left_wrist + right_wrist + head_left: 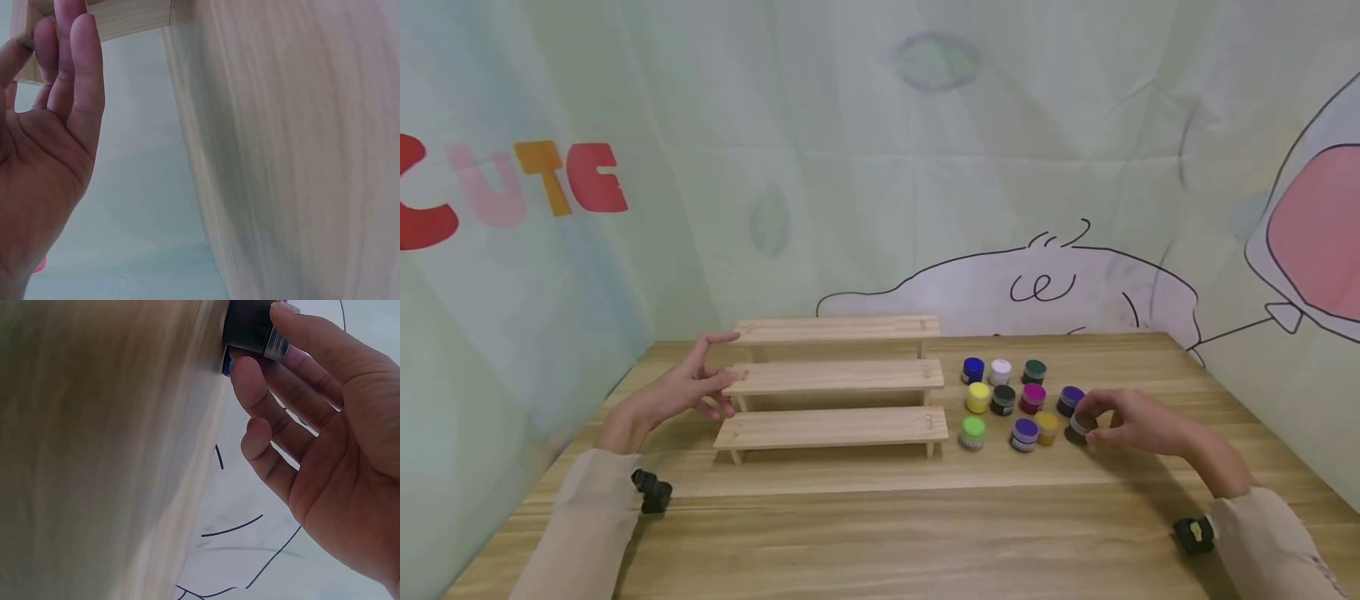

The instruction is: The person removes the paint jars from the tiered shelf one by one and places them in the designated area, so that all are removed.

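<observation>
A three-tier wooden display stand [835, 427] is on the table, its tiers rising toward the back. My left hand [688, 379] is at the stand's left end. Its index finger stretches to the top tier and its thumb touches the middle one, with the other fingers loosely bent. At the right side of the jar group, my right hand [1138, 423] pinches a dark paint jar [250, 328] between thumb and fingers, low over the table. A violet paint jar [1071, 401] is just behind it, and an ochre paint jar [1047, 428] stands to its left.
Between stand and right hand are more small paint jars, among them a light green jar [972, 432], a yellow jar [977, 397], a magenta jar [1032, 397] and a white jar [1000, 372]. A printed cloth [865, 208] hangs behind the wooden table [880, 533].
</observation>
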`<state>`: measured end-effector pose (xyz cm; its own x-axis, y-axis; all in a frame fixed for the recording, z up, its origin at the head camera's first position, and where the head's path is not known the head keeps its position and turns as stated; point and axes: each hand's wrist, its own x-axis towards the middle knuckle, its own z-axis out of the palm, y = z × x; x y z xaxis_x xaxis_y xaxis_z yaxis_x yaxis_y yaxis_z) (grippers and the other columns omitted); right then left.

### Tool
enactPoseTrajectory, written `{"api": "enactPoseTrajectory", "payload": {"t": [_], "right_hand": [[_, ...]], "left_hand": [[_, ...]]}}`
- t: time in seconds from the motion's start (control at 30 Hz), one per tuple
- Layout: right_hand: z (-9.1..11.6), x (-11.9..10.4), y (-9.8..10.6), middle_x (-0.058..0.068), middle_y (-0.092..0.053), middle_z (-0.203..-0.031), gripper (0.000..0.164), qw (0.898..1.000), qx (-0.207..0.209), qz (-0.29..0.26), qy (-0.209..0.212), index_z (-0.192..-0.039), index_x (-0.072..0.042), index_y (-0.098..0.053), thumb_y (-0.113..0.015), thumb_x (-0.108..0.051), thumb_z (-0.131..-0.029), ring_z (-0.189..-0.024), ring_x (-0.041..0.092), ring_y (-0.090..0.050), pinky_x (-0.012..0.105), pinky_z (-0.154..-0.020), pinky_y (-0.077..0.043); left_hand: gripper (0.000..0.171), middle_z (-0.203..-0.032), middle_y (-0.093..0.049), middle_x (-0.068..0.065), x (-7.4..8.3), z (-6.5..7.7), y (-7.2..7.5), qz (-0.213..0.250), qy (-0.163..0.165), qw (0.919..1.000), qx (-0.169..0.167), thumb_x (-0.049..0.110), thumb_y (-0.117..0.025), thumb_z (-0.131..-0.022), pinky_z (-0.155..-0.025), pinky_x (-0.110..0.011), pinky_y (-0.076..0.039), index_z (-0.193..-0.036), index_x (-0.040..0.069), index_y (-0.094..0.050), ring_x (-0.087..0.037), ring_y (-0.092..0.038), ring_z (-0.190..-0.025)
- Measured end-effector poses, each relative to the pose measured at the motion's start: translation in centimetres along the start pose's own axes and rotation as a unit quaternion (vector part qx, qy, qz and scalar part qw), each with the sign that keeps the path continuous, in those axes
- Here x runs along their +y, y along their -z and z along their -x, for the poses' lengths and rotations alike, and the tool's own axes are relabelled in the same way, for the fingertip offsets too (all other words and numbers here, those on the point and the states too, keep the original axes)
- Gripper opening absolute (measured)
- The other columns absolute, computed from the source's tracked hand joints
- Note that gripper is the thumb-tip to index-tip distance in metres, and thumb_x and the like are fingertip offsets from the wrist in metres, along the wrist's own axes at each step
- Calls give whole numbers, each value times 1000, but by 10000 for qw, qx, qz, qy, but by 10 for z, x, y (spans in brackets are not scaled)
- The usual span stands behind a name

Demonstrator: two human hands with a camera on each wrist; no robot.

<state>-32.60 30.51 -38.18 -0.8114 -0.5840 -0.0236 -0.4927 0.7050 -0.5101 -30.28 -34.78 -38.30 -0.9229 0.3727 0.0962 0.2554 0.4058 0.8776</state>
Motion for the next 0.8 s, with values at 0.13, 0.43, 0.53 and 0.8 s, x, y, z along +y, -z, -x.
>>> {"api": "enactPoseTrajectory", "payload": {"t": [0.13, 0.43, 0.53, 0.8], "right_hand": [[0, -1, 0, 4, -67, -111, 36, 10000, -1, 22, 31, -118, -3, -65, -75, -25, -90, -105, 24, -62, 27, -82, -53], [0, -3, -2, 3, -67, -110, 34, 10000, -3, -21, 18, -117, -3, -64, -75, -24, -91, -104, 22, -62, 27, -82, -53], [0, -3, -1, 4, -67, -110, 35, 10000, -11, -52, 10, -117, -3, -64, -75, -23, -91, -105, 24, -62, 30, -83, -54], [0, -1, -1, 4, -66, -111, 35, 9999, -101, -97, -96, -117, -3, -64, -75, -23, -90, -106, 25, -61, 28, -83, -53]], "left_hand": [[66, -90, -69, -26, 1, 0, 0, -12, 17, 10000, 7, 19, -50, -107, -67, -46, -59, -157, 18, -6, -35, -70, -73], [66, -89, -69, -27, 1, 0, 1, -14, 21, 10000, 8, 19, -50, -107, -66, -44, -59, -157, 17, -6, -34, -71, -73], [66, -89, -69, -27, 0, 0, 2, -19, 6, 10000, 22, 19, -50, -107, -66, -45, -59, -157, 17, -7, -34, -71, -73], [65, -90, -68, -26, 0, 0, 0, 0, -4, 10000, -4, 17, -49, -108, -66, -46, -59, -156, 17, -7, -33, -71, -74]]}}
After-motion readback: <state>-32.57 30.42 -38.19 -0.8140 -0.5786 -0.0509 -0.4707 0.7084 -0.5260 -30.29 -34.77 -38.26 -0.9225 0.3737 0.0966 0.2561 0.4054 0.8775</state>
